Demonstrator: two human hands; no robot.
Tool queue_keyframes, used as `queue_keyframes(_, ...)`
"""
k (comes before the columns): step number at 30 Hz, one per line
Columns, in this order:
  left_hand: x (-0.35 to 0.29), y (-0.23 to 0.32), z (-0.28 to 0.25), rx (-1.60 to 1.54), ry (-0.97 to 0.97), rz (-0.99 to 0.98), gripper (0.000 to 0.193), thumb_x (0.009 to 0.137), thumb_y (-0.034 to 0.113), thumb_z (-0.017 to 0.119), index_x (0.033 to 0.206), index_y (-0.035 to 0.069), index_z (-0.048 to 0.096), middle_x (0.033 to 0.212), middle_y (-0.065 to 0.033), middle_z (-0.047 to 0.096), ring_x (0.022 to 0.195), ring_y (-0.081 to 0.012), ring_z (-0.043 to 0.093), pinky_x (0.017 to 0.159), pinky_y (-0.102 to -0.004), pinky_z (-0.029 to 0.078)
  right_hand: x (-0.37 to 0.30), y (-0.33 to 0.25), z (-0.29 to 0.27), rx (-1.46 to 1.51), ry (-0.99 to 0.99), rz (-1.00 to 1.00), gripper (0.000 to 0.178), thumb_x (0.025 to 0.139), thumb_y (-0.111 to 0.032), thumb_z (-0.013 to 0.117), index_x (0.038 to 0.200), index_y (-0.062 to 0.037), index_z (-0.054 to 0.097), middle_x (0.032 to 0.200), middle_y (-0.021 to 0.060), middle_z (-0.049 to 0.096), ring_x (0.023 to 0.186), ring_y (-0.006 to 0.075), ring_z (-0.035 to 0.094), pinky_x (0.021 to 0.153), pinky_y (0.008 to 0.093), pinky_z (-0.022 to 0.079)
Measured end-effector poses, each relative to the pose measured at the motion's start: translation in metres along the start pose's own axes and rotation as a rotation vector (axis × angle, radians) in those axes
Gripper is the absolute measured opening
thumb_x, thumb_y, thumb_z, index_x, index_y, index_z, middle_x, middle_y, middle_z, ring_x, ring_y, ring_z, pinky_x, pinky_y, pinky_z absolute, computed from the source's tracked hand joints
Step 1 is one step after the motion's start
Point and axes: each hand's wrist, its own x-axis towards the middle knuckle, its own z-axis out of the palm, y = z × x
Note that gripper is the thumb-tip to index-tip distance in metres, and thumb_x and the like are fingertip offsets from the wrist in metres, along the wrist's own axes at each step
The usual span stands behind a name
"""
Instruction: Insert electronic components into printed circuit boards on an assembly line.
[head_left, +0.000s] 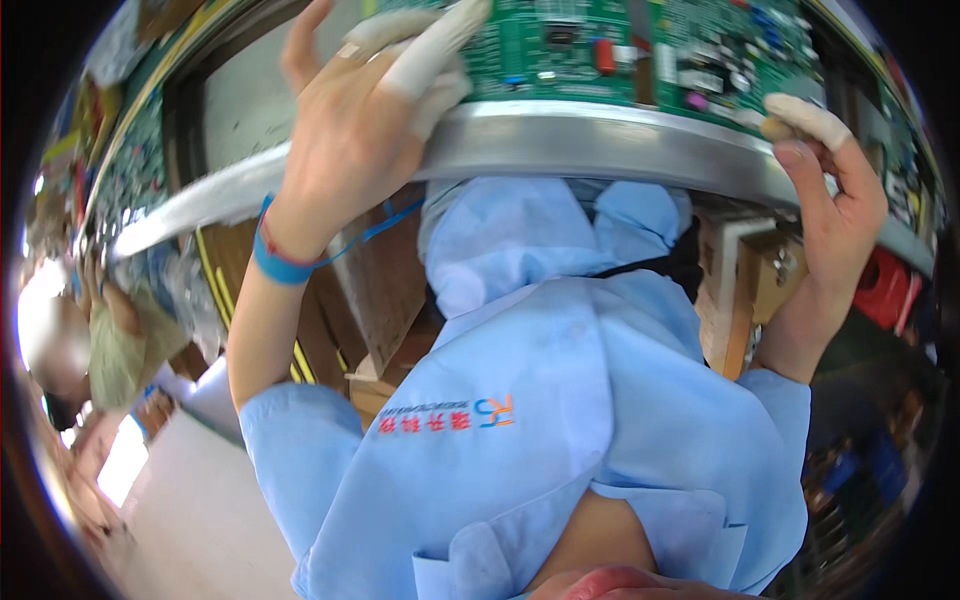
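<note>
My left hand reaches over the left part of a green circuit board. White finger cots cover several of its fingers, which are spread, with one stretched toward the board; some fingertips run past the top edge of the picture. A blue wrist strap with a blue cord sits on that wrist. At the right end of another green board, my right hand is raised, its thumb and a cotted finger close together in a pinch. Something small and yellowish shows there, too small to name.
A silver metal rail runs along the near side of the boards, in front of my body. Further green boards stand at the far left. Another person is at the left rim. Below the rail stands a wooden drawer or box, near a red object.
</note>
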Motion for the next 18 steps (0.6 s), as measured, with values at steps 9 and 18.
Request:
queue_keyframes(9,-0.026,-0.03,-0.01,0.222,0.16,0.044,0.06,0.087,0.015,0.07,0.142,0.006,0.048,0.122,-0.0041,0.069,0.114,-0.0186,0.062,0.117,-0.0372,0.018,-0.135,0.104,-0.14,-0.442,0.629,0.597,0.02,0.091,-0.018,0.07,0.106,-0.0059,0.074,0.092,0.0004,0.073,0.081,0.0049,0.062,0.064,0.0204,0.043)
queue_keyframes(18,0.026,-0.019,-0.008,-0.286,0.205,-0.043,0.046,0.098,0.015,0.058,0.141,0.003,0.049,0.126,-0.0112,0.065,0.112,-0.0191,0.064,0.109,-0.0351,0.035,-0.377,0.244,-0.116,-0.629,0.285,1.325,0.038,0.08,-0.026,0.071,0.113,-0.008,0.069,0.107,0.0185,0.07,0.102,0.0339,0.066,0.088,0.0417,0.052)
